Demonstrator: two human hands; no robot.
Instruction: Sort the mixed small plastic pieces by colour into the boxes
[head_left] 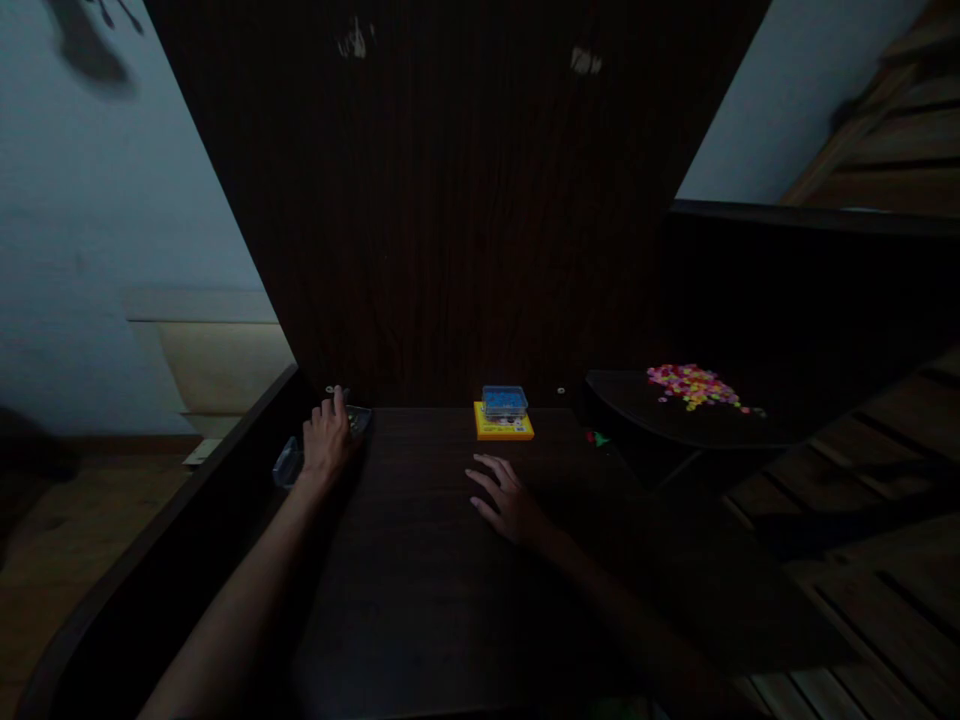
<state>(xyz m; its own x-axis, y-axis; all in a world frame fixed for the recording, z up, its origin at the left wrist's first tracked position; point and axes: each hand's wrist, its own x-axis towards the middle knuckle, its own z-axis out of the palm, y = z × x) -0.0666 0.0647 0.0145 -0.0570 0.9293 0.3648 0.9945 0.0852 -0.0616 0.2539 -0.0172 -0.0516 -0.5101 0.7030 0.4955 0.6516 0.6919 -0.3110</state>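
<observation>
At the left back of the dark desk, my left hand (pixel 324 438) reaches over the edge of a small clear box (pixel 361 422). Its index finger points up and the other fingers are slightly bent and apart; the thumb side is partly hidden. Small pieces, too dim to name, show inside that box. Beside the wrist lies a clear plastic lid or case (pixel 287 463). My right hand (pixel 510 502) hovers over or rests on the middle of the desk, fingers spread, with nothing in it. Ahead of it, a clear box with blue contents (pixel 504 402) sits on a yellow box (pixel 504 430).
A pile of pink, yellow and orange beads (pixel 694 385) lies on a curved shelf (pixel 720 432) at the right. A small red and green item (pixel 598 438) lies near the shelf's base. A tall dark panel (pixel 450 200) closes the back; a raised side board (pixel 165 540) edges the left.
</observation>
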